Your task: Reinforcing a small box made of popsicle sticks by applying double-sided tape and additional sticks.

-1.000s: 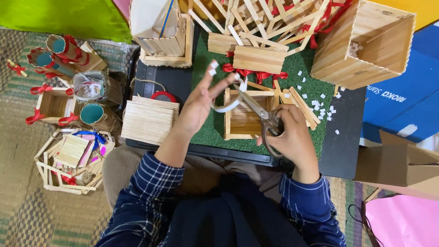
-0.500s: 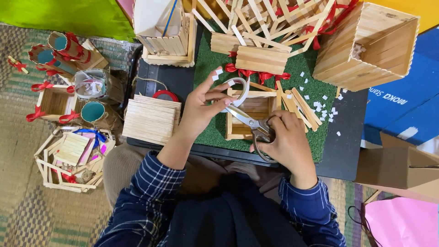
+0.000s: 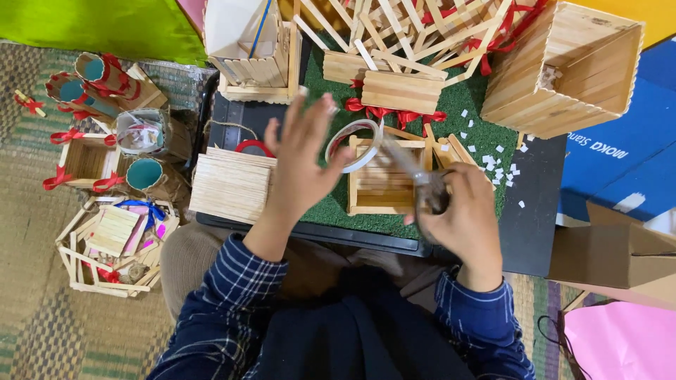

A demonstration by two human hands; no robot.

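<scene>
Tape roll, white w/ a see-through middle, is held up in the left hand, fingers spread and closed only loosely around its near rim; it sits over the green mat, just above the left edge of a small open stick box. Scissors are gripped in the right hand, fist closed on the handles, blades aimed up-left toward the roll. Whether the blades are open or shut can't be told, as they're blurred. No loose tape end can be made out either.

Near the mat's left edge a flat stack of sticks lies on the black tray; at the mat's back edge a pile of stick frames w/ red ribbon is seen, and bits of white paper are scattered toward its right edge. A big wooden box stands at the back right corner.

Risks, as judged: blade tips are close to the left fingers, so a nick is possible if the cut is made w/o a clear view of the strip. Grip on the roll looks light, so it could be dropped onto the stick box and knock glued sticks loose. Tape could also fold back and stick to itself or to the blades if not kept taut.
</scene>
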